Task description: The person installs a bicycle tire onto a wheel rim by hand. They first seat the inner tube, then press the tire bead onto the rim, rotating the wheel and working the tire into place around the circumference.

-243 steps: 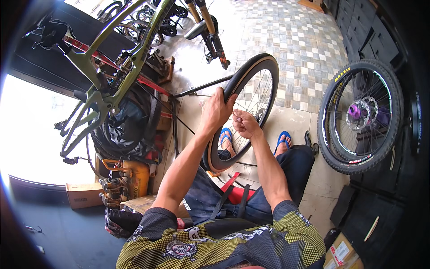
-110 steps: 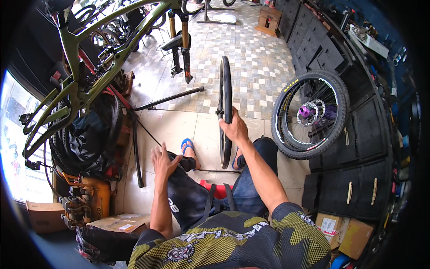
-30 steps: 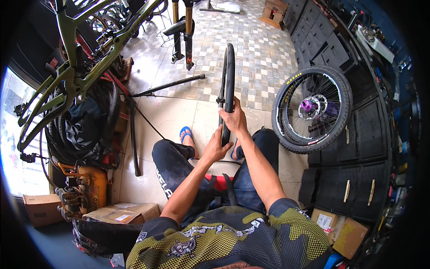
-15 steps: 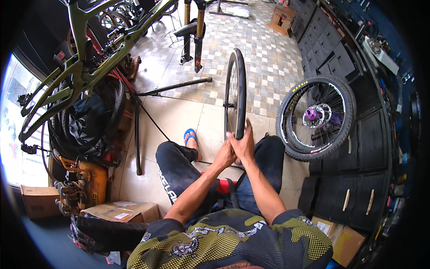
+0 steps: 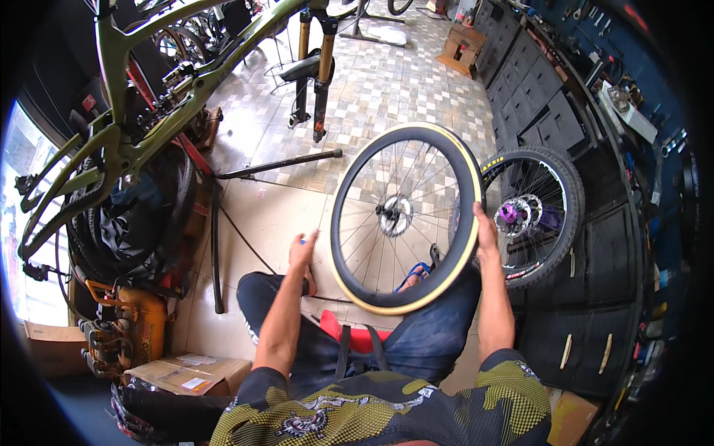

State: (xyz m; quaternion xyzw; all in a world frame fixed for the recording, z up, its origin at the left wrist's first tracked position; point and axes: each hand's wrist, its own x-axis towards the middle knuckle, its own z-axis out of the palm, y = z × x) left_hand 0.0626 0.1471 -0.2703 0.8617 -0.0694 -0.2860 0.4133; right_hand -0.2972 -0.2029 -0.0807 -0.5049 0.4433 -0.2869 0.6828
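Observation:
A spoked bicycle wheel (image 5: 363, 291) with a deep black rim, tan-sided tyre and small disc rotor stands tilted in front of my right knee, its side face toward me. My right hand (image 5: 487, 234) grips the tyre at the wheel's right edge, with fingers partly behind it. Off to the left of the wheel, my left hand (image 5: 301, 253) is in the air, fingers apart and touching no part of it. A bit of blue shows at its fingers, seemingly the sandal behind.
A second wheel (image 5: 576, 193) with a knobbly tyre and purple hub leans against black drawers (image 5: 587, 260) at right. A green bicycle frame (image 5: 160, 123) hangs at left above a stand leg (image 5: 279, 163). A yellow machine (image 5: 141, 320) and cardboard box (image 5: 186, 375) sit lower left.
The wheel has turned from nearly edge-on to showing its side face. My left hand has left the tyre and moved left. My right hand has shifted right with the tyre.

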